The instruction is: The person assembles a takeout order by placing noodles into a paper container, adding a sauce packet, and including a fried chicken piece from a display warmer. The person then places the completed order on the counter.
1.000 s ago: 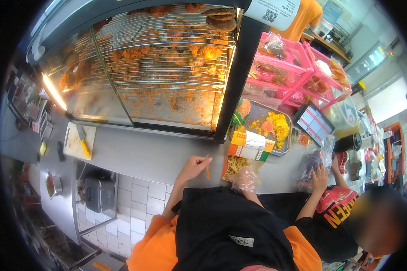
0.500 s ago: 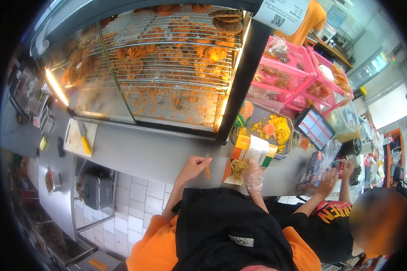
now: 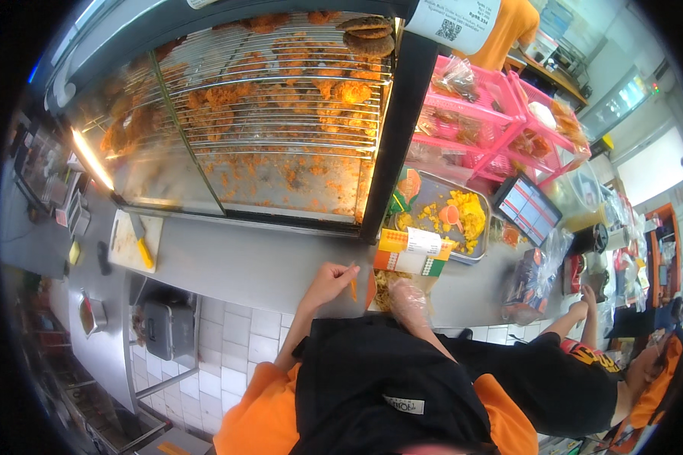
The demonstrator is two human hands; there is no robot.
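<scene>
Where the open cardboard box printed in orange, white and green [image 3: 410, 262] stands on the grey metal worktop [image 3: 235, 250], it lies right in front of the person's body, with its lid folded back at the far end, so its long axis runs away from the person. The right hand in a clear plastic glove [image 3: 410, 297] is the nearer one: it reaches into the right side of the base, over the pale yellow, shredded-looking food [image 3: 383, 292]. Its fingertips are hidden, so I cannot tell whether they grasp any food or only rest on it

The bare left hand [image 3: 331, 283] is just left of the box, apart from it by a narrow gap of worktop. Its thumb and finger pinch a thin orange strip of unclear material [image 3: 354, 290], which points toward the person, roughly in line with the box's left side. Beyond the lid lies the metal tray [image 3: 432, 194] with yellow pieces [image 3: 472, 214] and an orange plastic scoop [image 3: 451, 217]
</scene>
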